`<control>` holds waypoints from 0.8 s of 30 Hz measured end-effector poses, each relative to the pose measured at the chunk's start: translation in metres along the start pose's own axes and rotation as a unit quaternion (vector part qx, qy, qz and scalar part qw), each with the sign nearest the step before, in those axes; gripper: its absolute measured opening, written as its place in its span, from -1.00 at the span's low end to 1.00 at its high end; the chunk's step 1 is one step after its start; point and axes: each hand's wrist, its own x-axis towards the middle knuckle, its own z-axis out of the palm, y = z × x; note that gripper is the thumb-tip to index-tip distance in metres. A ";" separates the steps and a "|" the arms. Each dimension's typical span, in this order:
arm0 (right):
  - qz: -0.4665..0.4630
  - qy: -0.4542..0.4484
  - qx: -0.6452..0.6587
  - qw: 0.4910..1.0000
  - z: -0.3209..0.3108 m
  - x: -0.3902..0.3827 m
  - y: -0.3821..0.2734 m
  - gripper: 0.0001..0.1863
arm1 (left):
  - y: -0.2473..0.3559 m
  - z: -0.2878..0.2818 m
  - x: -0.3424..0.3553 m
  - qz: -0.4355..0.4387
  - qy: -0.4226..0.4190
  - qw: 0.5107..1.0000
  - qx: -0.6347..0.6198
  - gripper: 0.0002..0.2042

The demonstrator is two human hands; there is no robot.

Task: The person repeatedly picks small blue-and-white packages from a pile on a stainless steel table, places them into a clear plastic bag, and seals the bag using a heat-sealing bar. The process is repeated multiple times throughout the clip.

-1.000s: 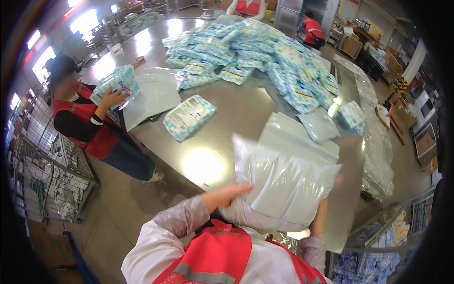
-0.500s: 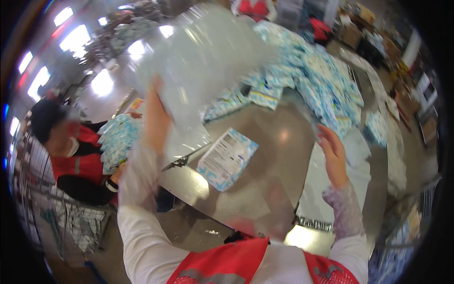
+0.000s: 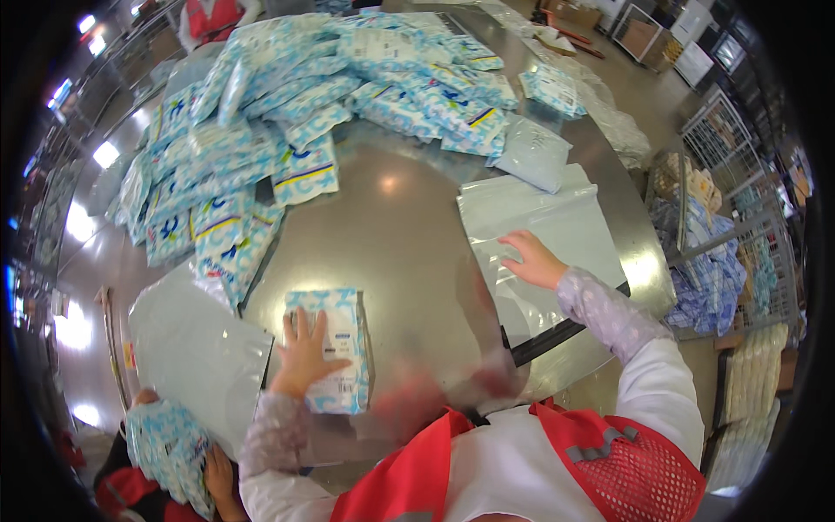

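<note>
My left hand (image 3: pixel 309 357) lies with its fingers spread on a flat blue-and-white packet (image 3: pixel 348 383) bearing a printed label. Over a stack of pale grey plastic mailing bags (image 3: pixel 574 222), my right hand (image 3: pixel 532 259) has its fingers apart and holds nothing; whether it touches the top bag, I cannot tell. A filled, closed grey bag (image 3: pixel 532 152) rests on the far end of that stack. To the left, a large grey plastic bag (image 3: pixel 204 348) is spread on the metal table (image 3: pixel 409 252).
A big heap of blue-and-white packets (image 3: pixel 261 113) covers the table's far and left parts. A co-worker at lower left holds several packets (image 3: pixel 170 444). Another person (image 3: pixel 209 17) stands beyond the heap. Wire cages (image 3: pixel 731 252) with cloth stand at the right.
The large plastic bag, raised near my left hand before, now lies on the table at left. My left hand has come down onto the packet. My view has turned.
</note>
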 end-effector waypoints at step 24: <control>-0.162 -0.066 0.120 0.977 -0.039 0.200 -0.028 -0.64 | 0.147 -0.092 0.224 0.032 0.047 0.619 -0.784 -0.14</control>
